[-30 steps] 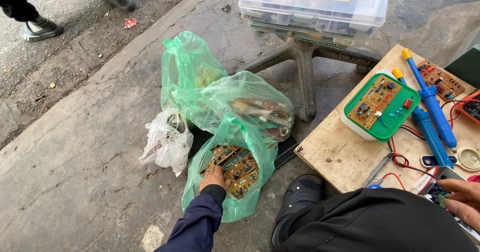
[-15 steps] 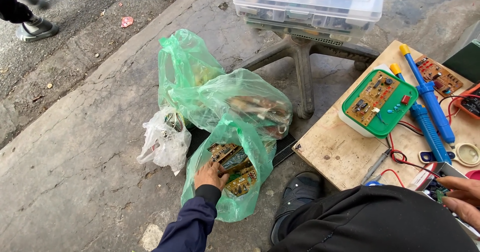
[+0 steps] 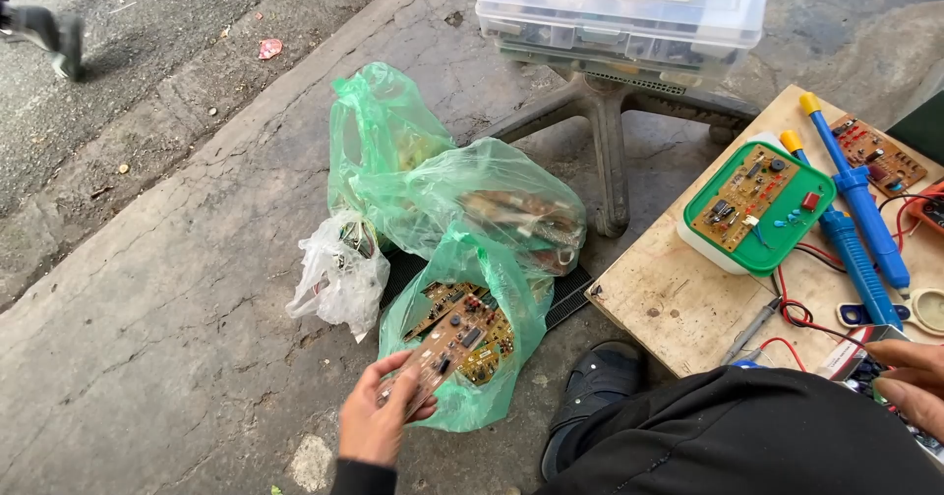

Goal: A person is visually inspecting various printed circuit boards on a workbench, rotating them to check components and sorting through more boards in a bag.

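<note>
At lower centre, the left hand (image 3: 374,421), which was inside the green bag (image 3: 462,348) a moment ago, now grips a circuit board (image 3: 438,352) lifted out, while the right hand (image 3: 910,382) at the lower right edge holds something I cannot make out.

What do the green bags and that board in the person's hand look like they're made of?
The green bags look like thin glossy plastic film: translucent, crinkled, contents showing through. The board held by the left hand seems a rigid brown laminate, matte, studded with small electronic parts; the exact material is unclear.
</note>
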